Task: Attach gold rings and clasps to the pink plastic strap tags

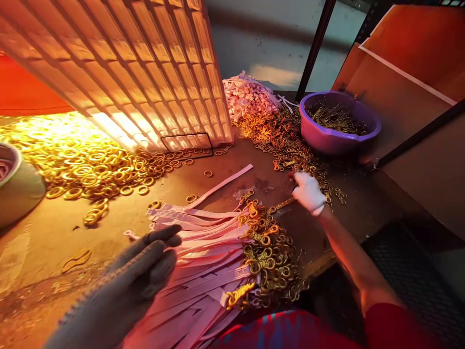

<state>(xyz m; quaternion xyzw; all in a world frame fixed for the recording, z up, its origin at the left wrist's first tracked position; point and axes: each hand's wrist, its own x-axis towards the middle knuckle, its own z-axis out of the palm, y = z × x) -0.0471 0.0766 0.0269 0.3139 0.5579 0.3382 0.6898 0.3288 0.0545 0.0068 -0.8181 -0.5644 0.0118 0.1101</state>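
Head camera, far left: a pale round tub stands on a brown, worn tabletop, below a bright orange-red sheet. Beside the tub spreads a large heap of shiny gold-coloured metal rings, with a few loose ones at its edges. Nearer the front lies a thin, twisted yellowish loop.

A tall, ribbed, translucent panel, lit amber, rises over the right part of the ring heap, with a thin black wire rectangle at its lower edge. Toward the front, the left hand, in a grey glove, is loosely spread, fingers reaching right, with nothing visible in its grasp. It is over the left side of a thick layer of flat pink fabric straps. One separate pink strap slants away behind them.

At the right ends of the layered straps cluster gold-coloured metal swivel clips. Farther back are a mound of short pink fabric pieces and, spilling right from it, a pile of small metal clips.

The right hand, in a white glove, is at the near edge of that pile, fingers bent; whether they grip anything cannot be told. A single gold-coloured clip lies just left of it. Behind, a purple plastic bowl holds a tangle of dark metal pieces. At far right stands a flat brown board.
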